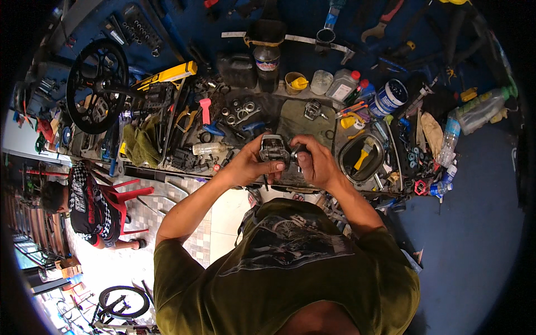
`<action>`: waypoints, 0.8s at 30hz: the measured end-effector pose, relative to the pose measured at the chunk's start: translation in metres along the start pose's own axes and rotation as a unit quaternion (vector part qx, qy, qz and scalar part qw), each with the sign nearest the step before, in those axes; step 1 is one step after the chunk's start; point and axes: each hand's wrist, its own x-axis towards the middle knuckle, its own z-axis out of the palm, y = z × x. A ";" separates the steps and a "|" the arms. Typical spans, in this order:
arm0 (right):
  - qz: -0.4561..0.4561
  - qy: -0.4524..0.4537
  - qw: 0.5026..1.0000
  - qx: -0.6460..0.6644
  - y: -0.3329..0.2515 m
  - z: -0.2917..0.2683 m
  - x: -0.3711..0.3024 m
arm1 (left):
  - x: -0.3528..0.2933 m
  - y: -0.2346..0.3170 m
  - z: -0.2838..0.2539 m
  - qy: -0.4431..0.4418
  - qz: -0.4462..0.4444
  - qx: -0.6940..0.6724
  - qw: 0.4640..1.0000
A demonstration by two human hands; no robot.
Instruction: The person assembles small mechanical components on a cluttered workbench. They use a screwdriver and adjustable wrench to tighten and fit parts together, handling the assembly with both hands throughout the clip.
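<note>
Green cloth (142, 140) placed well left of oval metal tray (350, 155). Clear bottle (209, 148) laid left of tray, nearer than cloth. Left of tray, metal mechanism (273, 148) held in left hand (249, 166), thumb and fingers wrapped snug. Round metal piece (299, 151) pinched narrowly by right hand (318, 162), just left of tray; whether joined to mechanism, cannot be told. Yellow-handled brush (362, 160) rested inside tray.

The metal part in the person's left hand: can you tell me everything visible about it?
The metal part looks like a blocky casting, dark grey with a paler, shinier upper rim and darker hollows. The left hand grips it on the near side of a greenish mat, thumb across its lower front. The right hand is close beside it; whether they touch is unclear. Finer details are too small to make out.
</note>
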 end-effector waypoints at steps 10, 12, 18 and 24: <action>0.561 -0.053 0.690 0.455 0.004 0.003 0.023 | 0.015 0.007 -0.028 0.002 0.307 0.703 0.641; 0.436 -0.009 0.813 0.385 0.010 0.007 0.020 | 0.018 0.008 -0.026 0.014 0.287 0.640 0.713; -0.020 0.034 0.999 -0.019 -0.010 -0.002 0.013 | 0.000 -0.023 -0.018 -0.132 -0.024 -0.130 0.982; -0.353 -0.103 0.883 -0.291 -0.023 -0.032 0.029 | 0.010 -0.008 -0.011 -0.024 -0.303 -0.163 0.939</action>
